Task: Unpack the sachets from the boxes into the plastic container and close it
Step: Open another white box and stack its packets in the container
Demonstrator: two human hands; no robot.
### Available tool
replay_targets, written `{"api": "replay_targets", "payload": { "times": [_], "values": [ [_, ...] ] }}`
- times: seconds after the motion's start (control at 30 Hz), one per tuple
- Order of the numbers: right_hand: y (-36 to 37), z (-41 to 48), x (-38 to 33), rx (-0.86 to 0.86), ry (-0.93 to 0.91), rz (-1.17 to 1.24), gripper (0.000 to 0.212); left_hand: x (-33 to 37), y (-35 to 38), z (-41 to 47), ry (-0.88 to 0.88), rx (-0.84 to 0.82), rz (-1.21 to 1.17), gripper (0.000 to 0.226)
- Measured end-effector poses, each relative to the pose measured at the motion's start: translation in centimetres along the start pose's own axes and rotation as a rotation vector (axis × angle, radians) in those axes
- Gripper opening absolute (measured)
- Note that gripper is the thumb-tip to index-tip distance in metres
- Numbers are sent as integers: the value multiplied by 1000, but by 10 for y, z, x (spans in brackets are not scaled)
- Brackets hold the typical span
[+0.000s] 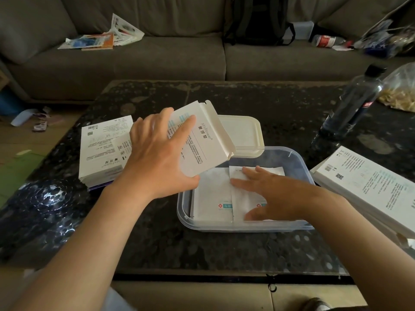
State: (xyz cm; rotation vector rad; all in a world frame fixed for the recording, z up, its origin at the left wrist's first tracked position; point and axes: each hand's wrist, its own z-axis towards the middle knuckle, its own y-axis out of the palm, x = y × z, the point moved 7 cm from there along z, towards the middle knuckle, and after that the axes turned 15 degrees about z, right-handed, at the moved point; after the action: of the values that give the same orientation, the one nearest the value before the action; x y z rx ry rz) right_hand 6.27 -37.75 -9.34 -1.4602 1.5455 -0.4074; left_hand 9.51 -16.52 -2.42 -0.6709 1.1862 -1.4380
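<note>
My left hand [157, 153] grips a white box [202, 142], tilted with its open flap over the clear plastic container [298, 162] on the dark table. White sachets [213, 191] lie flat inside the container. My right hand [267, 191] rests flat on the sachets with straight fingers. The container's white lid [242, 133] lies just behind it, partly hidden by the box.
More white boxes lie at the left [101, 151] and at the right edge [368, 187]. A dark bottle [352, 104] and a bag of snacks [402, 90] stand at the back right. A grey sofa [157, 59] with papers and a backpack is behind the table.
</note>
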Motion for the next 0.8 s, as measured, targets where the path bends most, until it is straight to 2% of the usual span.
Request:
{"api": "replay_targets", "payload": {
  "times": [0.8],
  "values": [
    [-5,-1,12,-18,134,-128,94,0,0,-2,17,-7,-9,115]
  ]
}}
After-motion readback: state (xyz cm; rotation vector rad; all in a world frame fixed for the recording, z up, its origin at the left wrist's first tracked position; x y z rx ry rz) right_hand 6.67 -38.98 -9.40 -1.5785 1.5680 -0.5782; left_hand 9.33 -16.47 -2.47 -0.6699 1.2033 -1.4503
